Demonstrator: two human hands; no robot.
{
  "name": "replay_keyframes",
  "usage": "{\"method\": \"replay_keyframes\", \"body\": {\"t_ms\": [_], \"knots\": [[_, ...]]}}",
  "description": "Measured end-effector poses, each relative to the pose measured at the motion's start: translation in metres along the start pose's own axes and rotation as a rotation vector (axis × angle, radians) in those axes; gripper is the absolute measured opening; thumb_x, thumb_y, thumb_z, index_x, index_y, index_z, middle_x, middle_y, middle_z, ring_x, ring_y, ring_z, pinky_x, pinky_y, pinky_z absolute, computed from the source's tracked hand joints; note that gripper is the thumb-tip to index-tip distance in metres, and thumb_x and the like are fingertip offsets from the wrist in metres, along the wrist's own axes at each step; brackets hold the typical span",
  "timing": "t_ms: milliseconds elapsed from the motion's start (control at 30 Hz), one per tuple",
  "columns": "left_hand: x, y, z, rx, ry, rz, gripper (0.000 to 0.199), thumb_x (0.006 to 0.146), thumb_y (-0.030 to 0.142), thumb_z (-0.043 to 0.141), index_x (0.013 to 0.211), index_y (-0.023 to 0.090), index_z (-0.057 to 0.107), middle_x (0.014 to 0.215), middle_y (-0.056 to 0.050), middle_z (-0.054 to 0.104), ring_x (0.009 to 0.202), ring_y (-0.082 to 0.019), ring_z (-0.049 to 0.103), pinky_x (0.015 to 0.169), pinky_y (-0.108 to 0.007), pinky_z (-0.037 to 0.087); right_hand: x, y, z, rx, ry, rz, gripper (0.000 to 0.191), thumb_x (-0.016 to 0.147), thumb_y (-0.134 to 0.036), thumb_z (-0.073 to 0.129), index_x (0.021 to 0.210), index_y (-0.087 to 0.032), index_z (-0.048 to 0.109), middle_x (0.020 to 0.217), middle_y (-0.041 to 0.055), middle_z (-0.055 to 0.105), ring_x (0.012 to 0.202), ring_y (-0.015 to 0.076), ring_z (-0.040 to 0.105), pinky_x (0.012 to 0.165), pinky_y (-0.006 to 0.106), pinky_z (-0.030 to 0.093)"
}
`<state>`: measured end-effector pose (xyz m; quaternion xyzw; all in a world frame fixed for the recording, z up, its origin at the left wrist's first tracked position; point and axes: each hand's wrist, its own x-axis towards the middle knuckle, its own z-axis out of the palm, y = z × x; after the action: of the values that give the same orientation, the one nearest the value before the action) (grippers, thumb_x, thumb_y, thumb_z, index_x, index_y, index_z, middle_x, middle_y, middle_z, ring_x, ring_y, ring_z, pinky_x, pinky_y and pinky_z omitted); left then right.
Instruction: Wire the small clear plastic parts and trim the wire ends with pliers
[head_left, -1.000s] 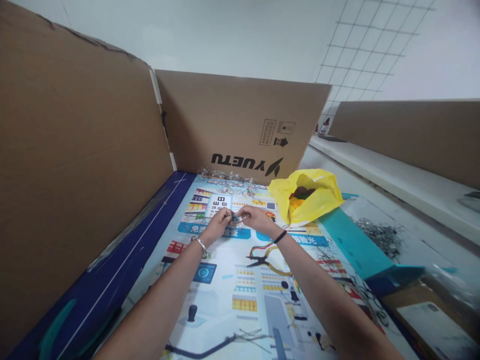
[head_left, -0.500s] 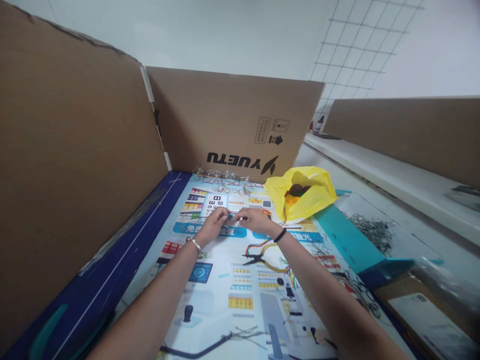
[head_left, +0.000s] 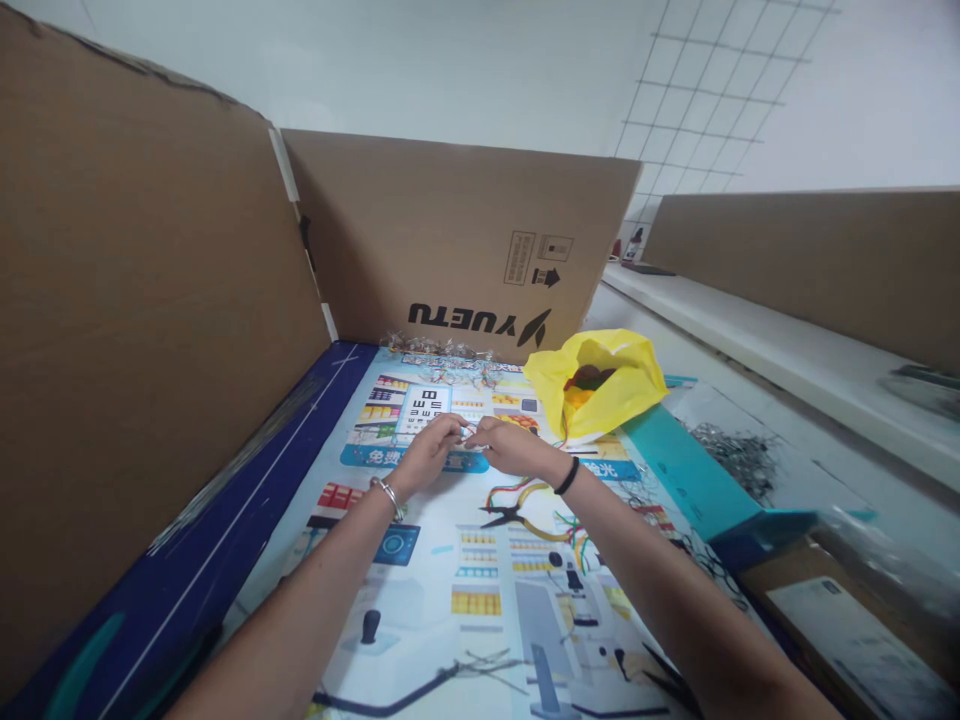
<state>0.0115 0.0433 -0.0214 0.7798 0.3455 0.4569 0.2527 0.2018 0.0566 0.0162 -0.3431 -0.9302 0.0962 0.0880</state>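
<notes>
Near the middle of the printed mat (head_left: 435, 620), my left hand (head_left: 431, 445) and my right hand (head_left: 517, 448) come together fingertip to fingertip. Both have their fingers pinched closed. Between them is something small, thin and pale, too small to name. My left wrist wears a silver bracelet, my right a black band. Closer to me than my right hand lie pliers (head_left: 525, 515) with yellow handles, jaws pointing left. Thin coloured wires (head_left: 577, 545) run beside and under the handles.
A yellow plastic bag (head_left: 641, 375) with dark and orange contents stands open at right. Cardboard panels (head_left: 420, 230) wall the back and left. Wire scraps (head_left: 442, 350) line the back edge; a dark cable (head_left: 390, 705) with frayed ends lies in front. A brown package (head_left: 847, 620) sits at right.
The small bluish thing at my fingertips no longer shows; a thin pale bit does. My right hand has shifted slightly relative to the mat. The whole view has moved a little.
</notes>
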Motion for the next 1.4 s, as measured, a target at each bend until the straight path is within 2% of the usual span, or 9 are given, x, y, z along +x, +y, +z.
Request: {"method": "replay_keyframes", "body": {"t_ms": [100, 333, 533, 733, 933, 1067, 1400], "knots": [[0.000, 0.000, 0.000, 0.006, -0.002, 0.021, 0.015, 0.084, 0.011, 0.037, 0.077, 0.018, 0.049, 0.101, -0.006, 0.055, 0.097, -0.016, 0.051, 0.085, -0.032, 0.040, -0.002, -0.001, 0.000, 0.021, 0.043, -0.013, 0.048, 0.073, -0.002, 0.044, 0.111, -0.026, 0.060, 0.092, 0.0044, 0.056, 0.089, 0.0150, 0.054, 0.078, 0.024, 0.040], [0.001, 0.001, -0.001, 0.007, 0.033, 0.066, 0.014, 0.086, 0.013, 0.039, 0.084, 0.019, 0.052, 0.101, -0.007, 0.055, 0.100, -0.015, 0.050, 0.088, -0.033, 0.040, -0.009, 0.000, 0.002, 0.215, 0.283, -0.099, 0.052, 0.071, 0.002, 0.040, 0.113, -0.023, 0.058, 0.095, 0.0047, 0.059, 0.092, 0.0142, 0.053, 0.081, 0.027, 0.042], [0.001, 0.002, 0.002, 0.053, 0.044, 0.107, 0.014, 0.087, 0.016, 0.039, 0.085, 0.020, 0.053, 0.102, -0.007, 0.056, 0.102, -0.016, 0.049, 0.089, -0.035, 0.041, -0.014, 0.003, 0.004, 0.256, 0.351, -0.075, 0.046, 0.072, 0.000, 0.042, 0.104, -0.024, 0.063, 0.089, 0.0036, 0.058, 0.083, 0.0137, 0.054, 0.077, 0.028, 0.043], [0.001, 0.003, 0.004, 0.072, 0.065, 0.132, 0.015, 0.087, 0.015, 0.039, 0.086, 0.020, 0.053, 0.103, -0.007, 0.056, 0.102, -0.016, 0.050, 0.088, -0.034, 0.041, -0.014, 0.007, 0.007, 0.308, 0.449, -0.098, 0.044, 0.067, 0.001, 0.045, 0.098, -0.023, 0.064, 0.090, 0.0031, 0.061, 0.087, 0.0149, 0.053, 0.081, 0.031, 0.042], [0.000, 0.005, 0.006, 0.028, 0.077, 0.074, 0.017, 0.087, 0.013, 0.038, 0.085, 0.019, 0.053, 0.105, -0.007, 0.055, 0.102, -0.016, 0.050, 0.088, -0.033, 0.040, -0.015, 0.005, 0.007, 0.440, 0.431, -0.035, 0.043, 0.065, -0.001, 0.044, 0.098, -0.021, 0.062, 0.085, 0.0018, 0.059, 0.073, 0.0111, 0.051, 0.067, 0.024, 0.044], [0.000, 0.009, 0.006, -0.006, 0.085, 0.005, 0.015, 0.086, 0.013, 0.039, 0.082, 0.018, 0.053, 0.104, -0.007, 0.054, 0.101, -0.016, 0.050, 0.088, -0.034, 0.041, -0.015, 0.005, 0.008, 0.541, 0.431, 0.012, 0.042, 0.066, -0.004, 0.044, 0.102, -0.019, 0.059, 0.087, 0.0026, 0.058, 0.070, 0.0100, 0.051, 0.060, 0.021, 0.043], [0.000, 0.009, 0.007, -0.015, 0.074, -0.026, 0.014, 0.086, 0.014, 0.039, 0.081, 0.019, 0.052, 0.109, -0.008, 0.052, 0.108, -0.017, 0.047, 0.093, -0.037, 0.038, -0.015, 0.007, 0.010, 0.586, 0.433, 0.070, 0.047, 0.067, -0.007, 0.046, 0.111, -0.019, 0.055, 0.086, 0.0025, 0.060, 0.070, 0.0099, 0.053, 0.059, 0.021, 0.043]]}}
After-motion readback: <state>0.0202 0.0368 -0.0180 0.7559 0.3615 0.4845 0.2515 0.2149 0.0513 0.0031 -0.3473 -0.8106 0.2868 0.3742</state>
